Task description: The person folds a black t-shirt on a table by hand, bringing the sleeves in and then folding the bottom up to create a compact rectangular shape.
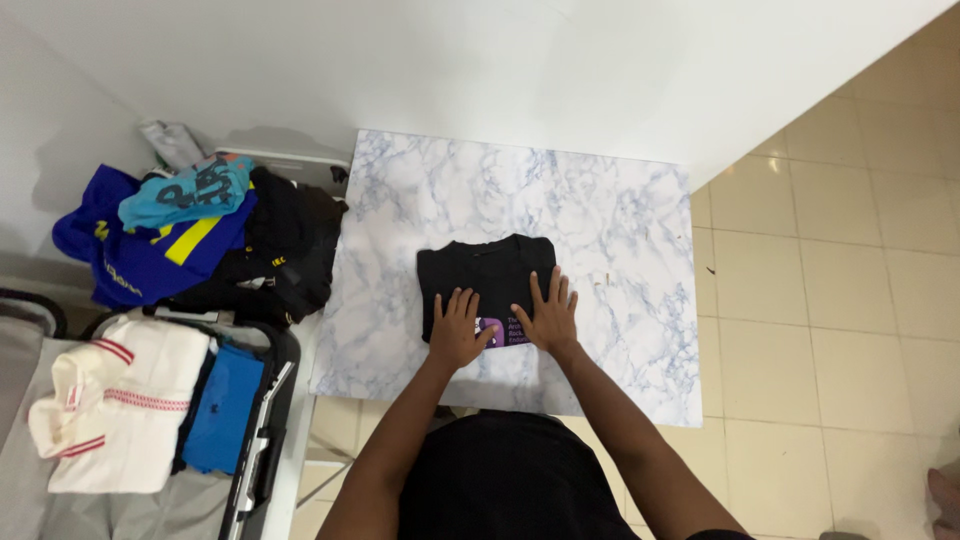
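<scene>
A folded black shirt [487, 268] with a purple print lies in the middle of a marble-patterned table [610, 240]. My left hand [456, 328] rests flat on the shirt's near left part, fingers spread. Beside it, my right hand [548, 314] presses flat on the near right part, fingers apart. Neither hand grips anything; both palms lie on the cloth.
Left of the table sits a heap of clothes: a blue shirt [130, 250], a teal one [190, 190] and black garments [285, 245]. Below it an open suitcase [262, 430] holds a white folded garment [120, 400] and a blue one [225, 405]. Beige tiled floor [830, 330] lies to the right.
</scene>
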